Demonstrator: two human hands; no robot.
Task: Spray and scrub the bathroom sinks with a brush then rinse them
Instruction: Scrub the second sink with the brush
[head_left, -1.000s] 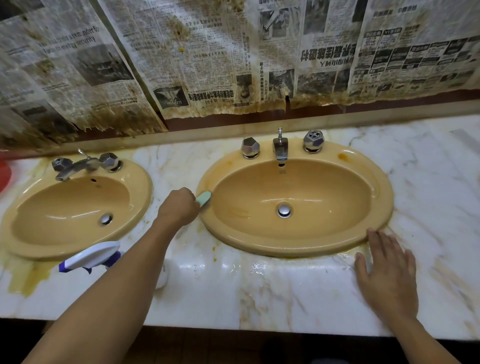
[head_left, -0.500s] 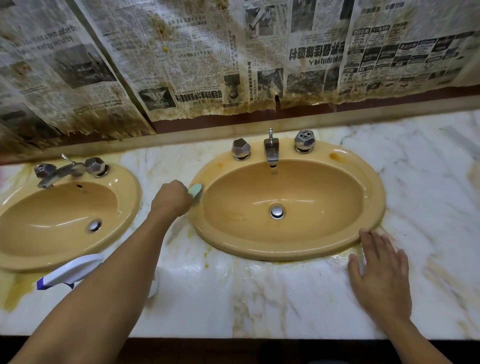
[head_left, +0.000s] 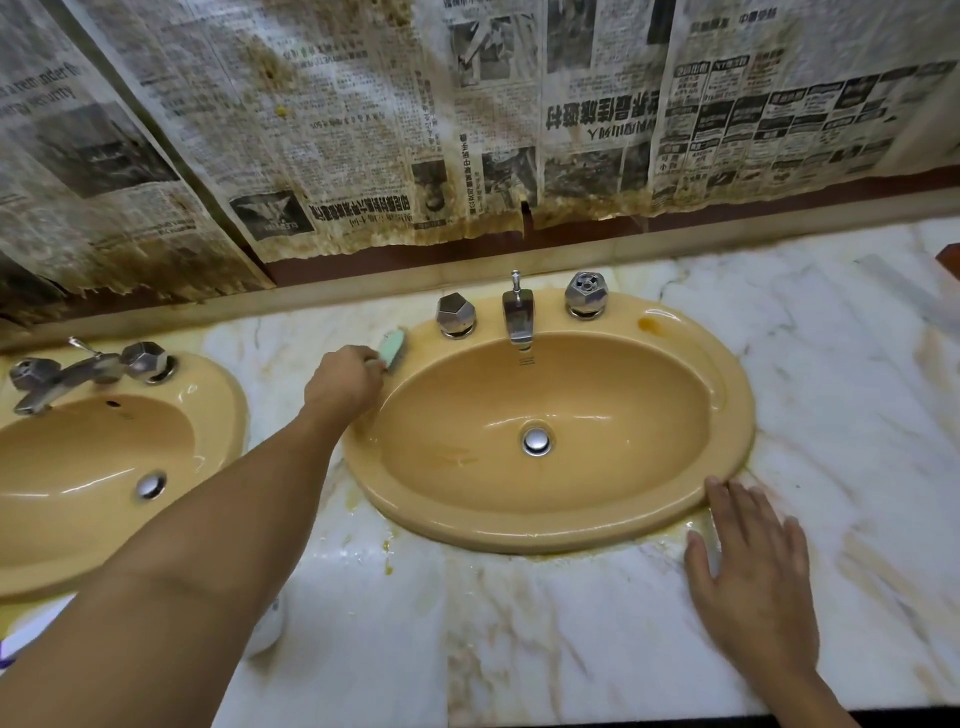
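Note:
Two mustard-yellow oval sinks are set in a white marble counter (head_left: 571, 649). My left hand (head_left: 340, 384) grips a pale green scrub brush (head_left: 392, 347) and holds it on the upper left rim of the right sink (head_left: 727, 431), near its left tap knob (head_left: 455, 313). My right hand (head_left: 753, 577) lies flat on the wet counter at that sink's lower right edge, fingertips touching the rim. The left sink (head_left: 223, 415) sits partly out of frame. A white and blue spray bottle (head_left: 265, 629) is mostly hidden under my left forearm.
The right sink has a chrome spout (head_left: 518, 317), a right knob (head_left: 586, 295) and a drain plug (head_left: 536, 440). The left sink has a tap (head_left: 62, 376). Yellow-brown stains ring the sinks. Stained newspaper (head_left: 467, 130) covers the wall behind.
My left hand has moved the brush up along the right sink's left rim toward the left knob. The view has shifted right and closer. My right hand stays on the counter.

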